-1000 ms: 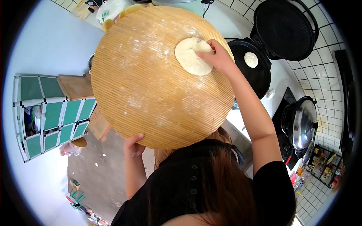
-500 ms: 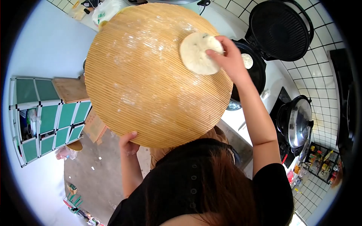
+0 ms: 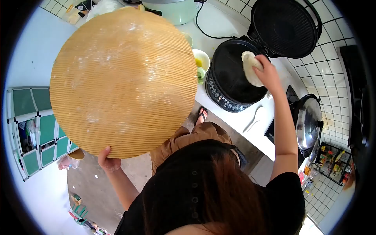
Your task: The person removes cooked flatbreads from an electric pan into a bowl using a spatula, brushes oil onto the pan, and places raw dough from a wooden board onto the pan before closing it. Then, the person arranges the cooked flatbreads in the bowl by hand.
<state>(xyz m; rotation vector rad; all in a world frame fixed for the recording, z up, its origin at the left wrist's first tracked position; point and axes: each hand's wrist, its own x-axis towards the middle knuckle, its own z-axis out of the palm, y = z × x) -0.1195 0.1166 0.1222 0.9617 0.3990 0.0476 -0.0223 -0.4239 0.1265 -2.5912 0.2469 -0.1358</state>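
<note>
Left hand (image 3: 109,159): you've got the board (image 3: 125,82) by its near edge, thumb on top.
Right hand (image 3: 268,76): you're pinching the dough (image 3: 252,69) at its side, thumb on its face.
Dough: hanging tilted from your right fingers, over the pan (image 3: 232,72).
Around your right grip: open lid (image 3: 284,29) beyond it, spoon (image 3: 255,118) nearer you, bowl (image 3: 200,60) off past the pan's left.

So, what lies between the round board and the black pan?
A white bowl with yellow contents, a small bowl with something green and a partly hidden bowl, in the head view.
</note>
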